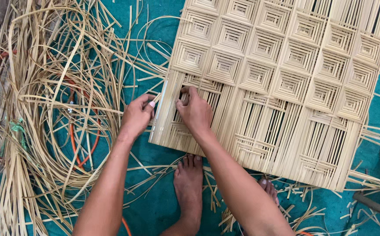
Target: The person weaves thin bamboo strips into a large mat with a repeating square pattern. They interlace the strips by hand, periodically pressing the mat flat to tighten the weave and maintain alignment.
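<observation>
Hands meet at the near left corner of a big woven cane panel point(281, 83), seen from the head camera looking straight down. Left hand point(136, 116) sits at the panel's left edge, fingers curled shut on a pale strip point(160, 105) running along that border. Right hand point(194, 111) is just beside it, resting on the weave, fingertips pinched down into a gap between the upright slats; what they pinch is too small to tell. Panel lies flat on a teal floor mat point(155, 205), its upper rows finished in nested square patterns. Loose cane strands point(46, 109) sprawl in a tangled heap to the left. Bare feet point(189, 183) stand just below the panel's near edge.
</observation>
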